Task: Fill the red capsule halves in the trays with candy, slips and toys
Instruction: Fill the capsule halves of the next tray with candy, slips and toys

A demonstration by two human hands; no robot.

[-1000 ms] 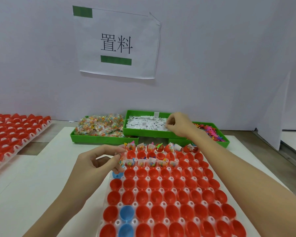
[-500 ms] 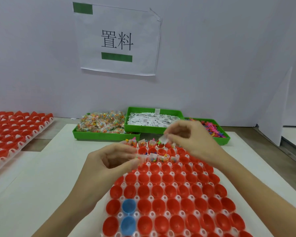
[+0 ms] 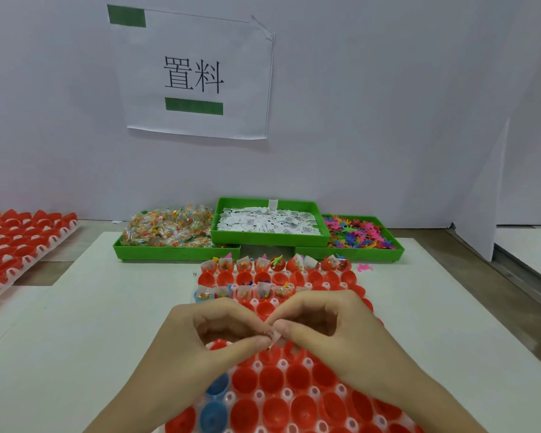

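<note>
A white tray of red capsule halves [image 3: 272,379] lies in front of me. Its far row and third row hold candy packets, slips and toys [image 3: 264,264]. Above the tray's middle my left hand [image 3: 210,335] and my right hand [image 3: 322,326] meet fingertip to fingertip. Together they pinch a small clear packet with a white slip [image 3: 274,334]. Three green bins stand behind the tray: candy packets [image 3: 169,228], white paper slips [image 3: 269,221] and coloured plastic toys [image 3: 359,232].
Two blue capsule halves [image 3: 214,401] sit at the tray's near left. A second tray of red halves [image 3: 16,242] lies at the far left. A pink toy [image 3: 364,267] lies loose on the white mat. A paper sign [image 3: 194,73] hangs on the back wall.
My right hand came back from the slip bin with a slip. Both hands drew toward me and met over the tray's middle, now pinching the small packet together.
</note>
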